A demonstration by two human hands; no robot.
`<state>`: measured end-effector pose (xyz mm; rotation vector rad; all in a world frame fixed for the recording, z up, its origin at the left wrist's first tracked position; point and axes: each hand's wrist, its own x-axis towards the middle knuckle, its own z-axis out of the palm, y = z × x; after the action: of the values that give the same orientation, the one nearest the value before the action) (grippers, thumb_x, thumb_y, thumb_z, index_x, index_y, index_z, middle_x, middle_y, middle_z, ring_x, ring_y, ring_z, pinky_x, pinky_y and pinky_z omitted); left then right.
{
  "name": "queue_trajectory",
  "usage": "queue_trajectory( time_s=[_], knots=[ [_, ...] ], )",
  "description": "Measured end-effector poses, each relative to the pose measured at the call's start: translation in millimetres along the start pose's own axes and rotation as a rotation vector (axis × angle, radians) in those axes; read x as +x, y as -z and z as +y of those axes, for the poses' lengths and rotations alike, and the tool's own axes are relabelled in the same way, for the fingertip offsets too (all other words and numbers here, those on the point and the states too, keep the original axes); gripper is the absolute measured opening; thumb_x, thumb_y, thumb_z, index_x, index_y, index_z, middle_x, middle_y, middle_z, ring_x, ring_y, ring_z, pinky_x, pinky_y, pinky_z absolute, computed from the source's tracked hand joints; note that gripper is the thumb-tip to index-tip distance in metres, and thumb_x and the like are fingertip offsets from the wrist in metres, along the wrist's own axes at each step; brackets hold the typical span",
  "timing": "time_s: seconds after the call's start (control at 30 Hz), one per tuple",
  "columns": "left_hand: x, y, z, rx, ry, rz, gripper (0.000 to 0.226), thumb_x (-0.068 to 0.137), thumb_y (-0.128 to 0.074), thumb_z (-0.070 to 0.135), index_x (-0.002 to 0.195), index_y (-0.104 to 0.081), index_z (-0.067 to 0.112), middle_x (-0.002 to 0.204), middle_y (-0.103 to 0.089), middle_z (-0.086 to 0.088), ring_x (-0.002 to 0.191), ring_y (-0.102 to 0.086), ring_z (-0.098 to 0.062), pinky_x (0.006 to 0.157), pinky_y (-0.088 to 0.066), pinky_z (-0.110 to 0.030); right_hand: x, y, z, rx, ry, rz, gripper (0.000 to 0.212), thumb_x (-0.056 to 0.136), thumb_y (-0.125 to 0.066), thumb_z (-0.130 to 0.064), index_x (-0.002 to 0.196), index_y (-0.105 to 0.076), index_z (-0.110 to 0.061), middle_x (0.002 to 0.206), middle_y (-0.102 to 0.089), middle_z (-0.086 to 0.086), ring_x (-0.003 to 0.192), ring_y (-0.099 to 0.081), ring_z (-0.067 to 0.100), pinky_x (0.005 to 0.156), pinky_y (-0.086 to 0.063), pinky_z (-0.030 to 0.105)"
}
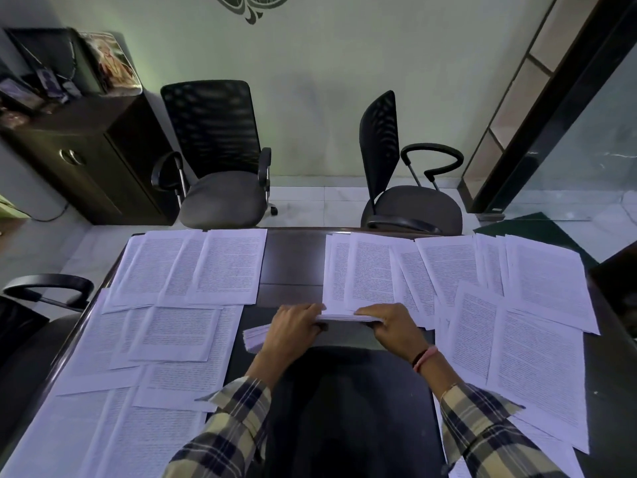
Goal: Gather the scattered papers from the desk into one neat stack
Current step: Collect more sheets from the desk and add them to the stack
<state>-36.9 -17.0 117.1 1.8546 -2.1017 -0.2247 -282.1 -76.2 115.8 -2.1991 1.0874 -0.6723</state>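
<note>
Papers [193, 267] lie scattered in two overlapping spreads, left and right of a bare strip of dark desk [293, 260]. Between them, near the person, a thin stack [339, 318] runs crosswise, gripped at its ends by the left hand [296, 327] and right hand [389, 322], fingers curled over it. The right spread's nearest printed white sheets [365, 270] lie just beyond the right hand (likely the next reach).

An office: a dark desk [293, 267], two mesh-backed swivel chairs [220, 150] and a glass partition [586, 160].
</note>
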Motion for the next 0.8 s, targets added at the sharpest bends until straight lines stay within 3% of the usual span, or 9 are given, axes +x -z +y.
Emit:
queue_trajectory(
  time_s=[0.13,0.2,0.23,0.3,0.4,0.5,0.6,0.73,0.8],
  knots=[
    [13,9,9,-0.258,0.18,-0.06,0.016,0.081,-0.068,0.033,0.088,-0.077,0.022,0.076,-0.073,-0.004,0.081,-0.069,-0.029,0.063,-0.046,-0.034,20,17,-33,0.066,0.096,0.022,0.023,0.086,-0.069,-0.005,0.097,-0.079,-0.022,0.092,-0.078,-0.007,0.082,-0.072,0.01,0.076,-0.059,0.034],
    [14,10,-3,-0.414,0.321,-0.028,0.023,0.077,-0.075,0.034,0.079,-0.076,0.011,0.061,-0.06,-0.008,0.067,-0.068,-0.017,0.059,-0.046,-0.036,25,29,-35,0.182,-0.023,0.163,0.023,0.087,-0.078,-0.019,0.108,-0.073,-0.025,0.106,-0.075,-0.008,0.096,-0.068,0.007,0.087,-0.056,0.032],
    [13,12,-9,-0.528,0.411,-0.022,0.025,0.077,-0.08,0.031,0.076,-0.075,0.006,0.059,-0.056,-0.006,0.061,-0.063,-0.01,0.056,-0.045,-0.035,25,34,-31,0.2,-0.133,0.193,0.039,0.086,-0.081,-0.029,0.122,-0.068,-0.025,0.122,-0.07,-0.008,0.109,-0.063,0.005,0.097,-0.053,0.031],
    [6,14,-19,-0.793,0.573,-0.004,0.026,0.079,-0.086,0.025,0.081,-0.075,0.002,0.069,-0.067,-0.01,0.064,-0.063,-0.016,0.06,-0.053,-0.04,19,37,-19,0.226,-0.314,0.171,0.08,0.079,-0.083,-0.044,0.147,-0.045,-0.027,0.145,-0.051,-0.009,0.126,-0.049,0.006,0.105,-0.045,0.03],
    [-7,14,-19,-1.022,0.635,0.022,0.026,0.083,-0.085,0.019,0.09,-0.075,-0.004,0.091,-0.076,-0.018,0.082,-0.072,-0.03,0.075,-0.061,-0.042,5,22,-10,0.417,-0.384,0.128,0.101,0.076,-0.086,-0.042,0.155,-0.024,-0.029,0.144,-0.043,-0.008,0.125,-0.05,0.008,0.102,-0.047,0.03],
    [-17,9,-11,-1.15,0.658,0.047,0.016,0.086,-0.08,0.006,0.089,-0.074,-0.008,0.083,-0.075,-0.01,0.078,-0.071,-0.022,0.072,-0.06,-0.034,-8,4,-10,0.659,-0.368,0.123,0.073,0.085,-0.081,-0.028,0.145,-0.041,-0.025,0.129,-0.059,0.002,0.121,-0.06,0.018,0.093,-0.059,0.032],
    [-25,0,-9,-1.26,0.666,0.066,0.009,0.088,-0.077,0.001,0.095,-0.074,-0.002,0.09,-0.076,-0.009,0.084,-0.072,-0.021,0.08,-0.062,-0.036,-15,-8,-16,0.668,-0.406,0.141,0.036,0.092,-0.073,-0.02,0.127,-0.061,-0.021,0.113,-0.072,-0.001,0.112,-0.068,0.022,0.09,-0.061,0.035],
    [-37,-15,-12,-1.23,0.758,0.071,0.016,0.088,-0.079,0.007,0.098,-0.071,-0.003,0.095,-0.072,-0.021,0.087,-0.067,-0.026,0.077,-0.058,-0.036,-21,-21,-18,0.596,-0.413,0.163,0.027,0.094,-0.071,-0.021,0.12,-0.065,-0.019,0.102,-0.074,-0.01,0.099,-0.069,0.008,0.083,-0.059,0.029],
    [-43,-22,-16,-1.185,0.779,0.057,0.023,0.086,-0.082,0.009,0.098,-0.071,-0.007,0.09,-0.073,-0.018,0.085,-0.066,-0.027,0.074,-0.055,-0.036,-27,-24,-18,0.586,-0.415,0.159,0.021,0.095,-0.07,-0.017,0.115,-0.067,-0.022,0.097,-0.074,-0.016,0.091,-0.067,0.003,0.079,-0.054,0.024]
  ],
)
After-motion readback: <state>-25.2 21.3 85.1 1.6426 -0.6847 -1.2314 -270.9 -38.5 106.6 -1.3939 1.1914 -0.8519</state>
